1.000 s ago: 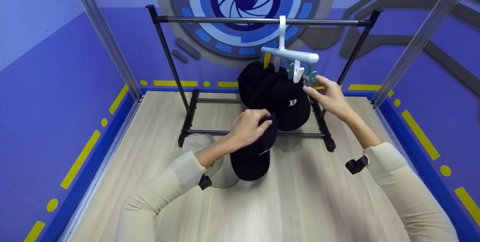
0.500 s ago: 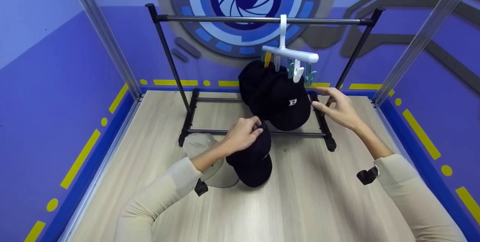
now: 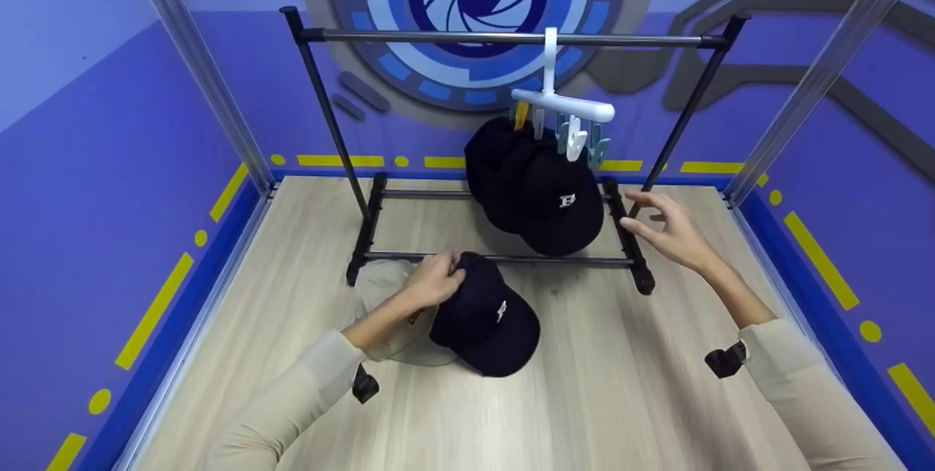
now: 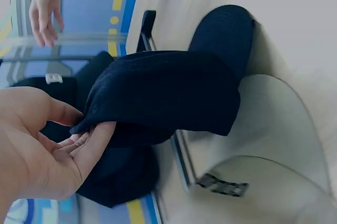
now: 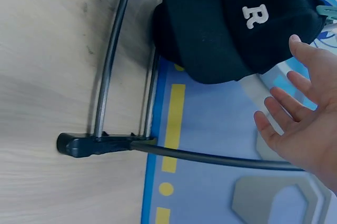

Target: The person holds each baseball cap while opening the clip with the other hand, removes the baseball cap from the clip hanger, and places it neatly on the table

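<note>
My left hand (image 3: 432, 281) pinches the back edge of a dark baseball cap (image 3: 488, 321); in the left wrist view thumb and fingers close on the cap's (image 4: 163, 89) fabric. A white letter marks its front, and the brim points toward me. Beneath and left of it lies a beige cap (image 3: 380, 285) on the table, partly covered. My right hand (image 3: 668, 231) holds nothing, fingers loosely spread, right of the hanging caps. Those dark caps (image 3: 559, 201), the front one with a white letter, hang from a white clip hanger (image 3: 562, 104) with coloured clips.
The hanger hooks over the top bar of a black metal rack (image 3: 438, 37). The rack's feet (image 3: 643, 277) and low crossbars stand on the wooden table (image 3: 584, 383). Purple-blue walls (image 3: 88, 186) enclose the back and sides.
My left hand has moved left and down with the dark cap, away from the hanging caps, and the cap's front has turned into view. My right hand has left the clips, moving right and down.
</note>
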